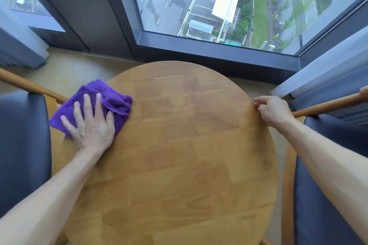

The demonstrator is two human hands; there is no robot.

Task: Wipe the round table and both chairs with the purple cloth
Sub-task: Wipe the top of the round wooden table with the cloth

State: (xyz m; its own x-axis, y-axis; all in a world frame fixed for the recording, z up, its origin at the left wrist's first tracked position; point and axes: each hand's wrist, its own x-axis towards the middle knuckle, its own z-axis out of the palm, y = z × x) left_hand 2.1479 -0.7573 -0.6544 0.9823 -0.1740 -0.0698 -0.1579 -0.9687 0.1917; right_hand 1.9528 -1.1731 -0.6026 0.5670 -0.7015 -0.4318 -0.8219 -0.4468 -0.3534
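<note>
From the head view, the left hand point(90, 125) lies flat with fingers spread on the purple cloth point(113, 101), pressing it onto the left edge of the round table point(179, 155); part of the cloth hangs past the rim. The right hand point(272, 111) grips the table's right edge, fingers curled over the rim (thumb hidden). A dark-cushioned chair stands on each side: the left chair point(22, 145) and the right chair point(322, 205).

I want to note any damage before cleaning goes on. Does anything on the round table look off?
Mostly sound. The round table shows a pale scratch near its far edge and fine dark lines between boards. The purple cloth overhangs the left rim.
</note>
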